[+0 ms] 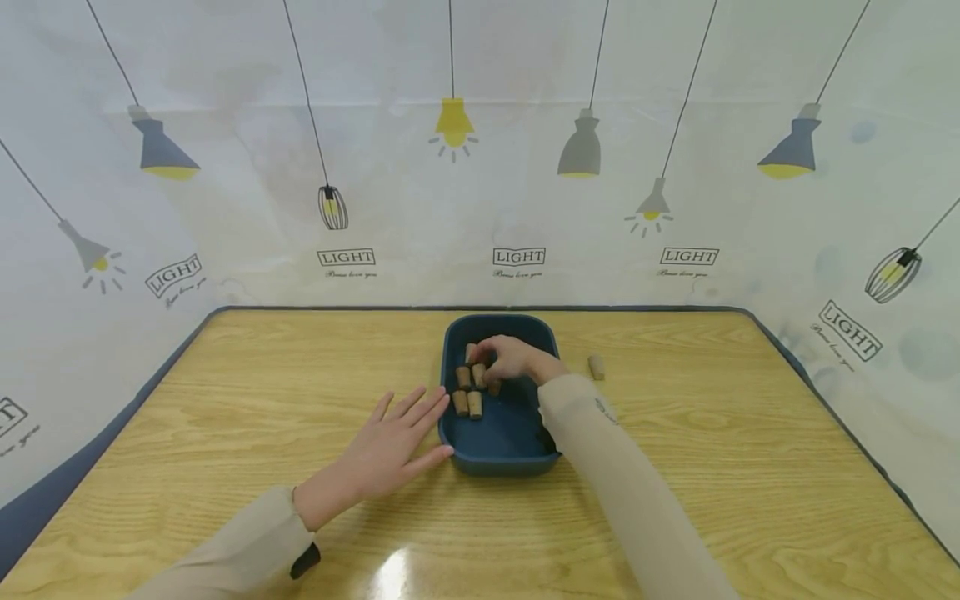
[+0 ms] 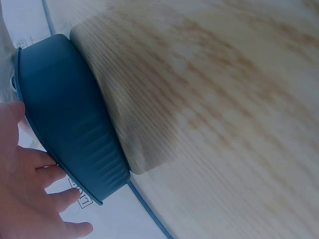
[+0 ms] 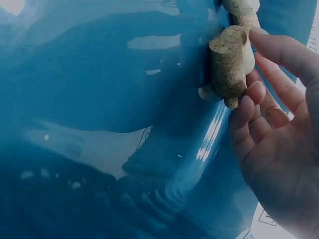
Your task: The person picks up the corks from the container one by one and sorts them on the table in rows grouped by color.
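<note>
A dark blue rectangular tray (image 1: 498,465) holds several short brown corks, grouped on its left side. My left hand (image 1: 397,442) lies with straight, spread fingers against the tray's left rim; in the left wrist view, the fingers (image 2: 57,174) reach along that rim. Inside the tray, my right hand (image 1: 513,360) bends down over the corks, thumb and fingers around a cork (image 1: 471,353) at the far end of the group. Another cork (image 1: 493,386) sits right under this hand. In the right wrist view, a speckled cork (image 3: 228,64) stands beside the curled fingers, partly hiding the ones behind.
One loose cork (image 1: 596,367) lies on the wooden table (image 1: 300,358) to the right of the tray. Behind the table hangs a pale backdrop (image 1: 420,275) printed with lamps. A shiny reflection shows near the table's front.
</note>
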### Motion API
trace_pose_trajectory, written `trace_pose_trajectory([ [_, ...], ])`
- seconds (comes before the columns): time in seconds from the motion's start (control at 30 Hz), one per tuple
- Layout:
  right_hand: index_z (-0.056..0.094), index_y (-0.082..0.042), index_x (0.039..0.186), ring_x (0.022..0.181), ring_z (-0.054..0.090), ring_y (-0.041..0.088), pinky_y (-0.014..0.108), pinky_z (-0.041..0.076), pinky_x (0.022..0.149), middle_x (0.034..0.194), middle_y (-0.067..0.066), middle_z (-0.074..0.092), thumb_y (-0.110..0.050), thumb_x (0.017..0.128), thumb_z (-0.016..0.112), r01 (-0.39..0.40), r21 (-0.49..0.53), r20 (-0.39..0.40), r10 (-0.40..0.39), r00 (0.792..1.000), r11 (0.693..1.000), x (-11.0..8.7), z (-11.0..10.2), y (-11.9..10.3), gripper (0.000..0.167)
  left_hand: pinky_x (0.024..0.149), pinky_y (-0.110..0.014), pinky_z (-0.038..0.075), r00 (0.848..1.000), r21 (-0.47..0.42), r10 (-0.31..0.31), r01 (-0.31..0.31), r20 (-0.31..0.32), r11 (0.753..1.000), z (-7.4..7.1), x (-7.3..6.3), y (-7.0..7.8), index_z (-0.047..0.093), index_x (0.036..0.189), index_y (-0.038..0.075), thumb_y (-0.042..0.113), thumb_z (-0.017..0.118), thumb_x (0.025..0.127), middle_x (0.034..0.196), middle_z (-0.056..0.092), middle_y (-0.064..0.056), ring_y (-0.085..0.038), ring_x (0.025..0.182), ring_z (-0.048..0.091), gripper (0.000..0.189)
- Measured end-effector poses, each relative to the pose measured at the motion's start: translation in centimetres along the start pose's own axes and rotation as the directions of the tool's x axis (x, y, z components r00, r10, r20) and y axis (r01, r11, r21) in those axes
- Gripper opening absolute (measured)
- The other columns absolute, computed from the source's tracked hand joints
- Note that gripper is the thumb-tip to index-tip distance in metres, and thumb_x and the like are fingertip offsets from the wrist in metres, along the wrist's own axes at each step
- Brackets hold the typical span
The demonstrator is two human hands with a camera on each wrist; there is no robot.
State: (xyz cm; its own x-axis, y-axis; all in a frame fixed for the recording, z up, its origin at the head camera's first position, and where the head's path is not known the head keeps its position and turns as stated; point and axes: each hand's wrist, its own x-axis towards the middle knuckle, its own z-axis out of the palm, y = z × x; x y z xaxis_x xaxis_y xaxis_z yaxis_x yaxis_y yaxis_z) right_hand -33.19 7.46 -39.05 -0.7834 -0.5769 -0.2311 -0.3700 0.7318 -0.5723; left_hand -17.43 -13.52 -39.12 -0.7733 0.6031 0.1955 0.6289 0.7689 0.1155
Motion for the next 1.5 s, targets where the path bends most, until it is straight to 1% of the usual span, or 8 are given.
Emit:
trace_pose_trajectory([
  [0.13, 0.059, -0.011, 0.111, 0.094, 0.048, 0.016, 0.032, 0.040, 0.083, 0.109, 0.002, 0.052, -0.008, 0.076, 0.066, -0.035, -0.024, -0.011, 0.035, 0.999, 0.999, 0.0, 0.2, -0.2, 0.036, 0.100, -0.051, 0.009, 1.000, 0.006, -0.004, 0.004, 0.008, 1.000, 0.0, 0.0, 0.0, 0.026, 0.140, 0.010, 0.052, 0.033, 0.091, 0.143, 0.020, -0.002, -0.022, 0.130, 0.015, 0.065],
  [0.47, 0.057, -0.009, 0.112, 0.088, 0.046, 0.016, 0.030, 0.040, 0.080, 0.101, 0.002, 0.050, -0.012, 0.075, 0.070, -0.015, -0.176, -0.009, 0.014, 1.000, 0.984, -0.2, 0.2, -0.5, 0.040, 0.100, -0.052, 0.009, 1.000, 0.003, 0.000, 0.000, 0.001, 1.000, 0.1, 0.0, 0.0, 0.028, 0.139, 0.008, 0.052, 0.033, 0.091, 0.142, 0.024, -0.005, -0.023, 0.130, 0.016, 0.065],
  [0.67, 0.056, -0.007, 0.113, 0.092, 0.047, 0.017, 0.032, 0.040, 0.082, 0.103, 0.003, 0.052, -0.011, 0.075, 0.068, -0.009, -0.148, -0.018, 0.006, 1.000, 0.989, -0.3, 0.2, -0.4, 0.040, 0.099, -0.052, 0.010, 1.000, 0.003, 0.006, -0.006, -0.001, 1.000, 0.1, 0.0, 0.0, 0.028, 0.139, 0.008, 0.052, 0.033, 0.091, 0.142, 0.025, -0.005, -0.025, 0.129, 0.018, 0.065],
  [0.8, 0.056, -0.007, 0.115, 0.096, 0.049, 0.018, 0.033, 0.040, 0.083, 0.107, 0.004, 0.054, -0.012, 0.077, 0.066, 0.029, -0.149, -0.020, -0.033, 0.999, 0.988, -0.3, -0.2, -0.6, 0.039, 0.099, -0.053, 0.010, 1.000, 0.001, 0.009, -0.009, -0.008, 1.000, 0.1, 0.0, 0.0, 0.029, 0.139, 0.007, 0.051, 0.034, 0.091, 0.142, 0.025, -0.005, -0.026, 0.128, 0.020, 0.065],
  [0.97, 0.055, -0.005, 0.116, 0.097, 0.051, 0.019, 0.032, 0.042, 0.081, 0.107, 0.005, 0.055, -0.014, 0.078, 0.067, 0.063, -0.118, -0.039, -0.068, 0.997, 0.991, -0.6, -1.4, -1.4, 0.040, 0.099, -0.052, 0.010, 1.000, -0.014, 0.003, -0.003, -0.003, 1.000, 0.0, 0.0, 0.0, 0.027, 0.139, 0.008, 0.051, 0.035, 0.091, 0.142, 0.024, -0.005, -0.024, 0.129, 0.018, 0.065],
  [1.13, 0.054, -0.004, 0.118, 0.099, 0.050, 0.019, 0.033, 0.040, 0.083, 0.109, 0.006, 0.055, -0.013, 0.079, 0.065, 0.131, -0.140, -0.050, -0.139, 0.989, 0.981, -1.0, -2.9, -2.2, 0.041, 0.099, -0.052, 0.010, 1.000, -0.011, 0.000, 0.000, 0.006, 1.000, -0.1, 0.0, 0.1, 0.026, 0.140, 0.009, 0.051, 0.034, 0.091, 0.142, 0.024, -0.005, -0.023, 0.129, 0.017, 0.065],
  [1.33, 0.054, -0.004, 0.119, 0.100, 0.048, 0.022, 0.035, 0.038, 0.084, 0.110, 0.008, 0.054, -0.011, 0.077, 0.062, 0.152, -0.159, -0.038, -0.160, 0.986, 0.976, -1.8, -4.4, -2.6, 0.043, 0.099, -0.052, 0.010, 1.000, -0.006, -0.006, 0.006, 0.013, 1.000, -0.1, 0.1, 0.2, 0.026, 0.140, 0.009, 0.052, 0.034, 0.091, 0.143, 0.022, -0.004, -0.023, 0.129, 0.017, 0.066],
  [1.5, 0.055, -0.002, 0.117, 0.101, 0.048, 0.027, 0.037, 0.038, 0.084, 0.108, 0.010, 0.054, -0.010, 0.077, 0.065, 0.165, -0.156, -0.048, -0.175, 0.983, 0.974, -2.8, -5.1, -2.6, 0.042, 0.099, -0.053, 0.011, 1.000, 0.002, 0.001, -0.001, 0.003, 1.000, 0.1, 0.1, 0.1, 0.025, 0.140, 0.009, 0.053, 0.032, 0.091, 0.142, 0.024, -0.005, -0.025, 0.129, 0.018, 0.066],
])
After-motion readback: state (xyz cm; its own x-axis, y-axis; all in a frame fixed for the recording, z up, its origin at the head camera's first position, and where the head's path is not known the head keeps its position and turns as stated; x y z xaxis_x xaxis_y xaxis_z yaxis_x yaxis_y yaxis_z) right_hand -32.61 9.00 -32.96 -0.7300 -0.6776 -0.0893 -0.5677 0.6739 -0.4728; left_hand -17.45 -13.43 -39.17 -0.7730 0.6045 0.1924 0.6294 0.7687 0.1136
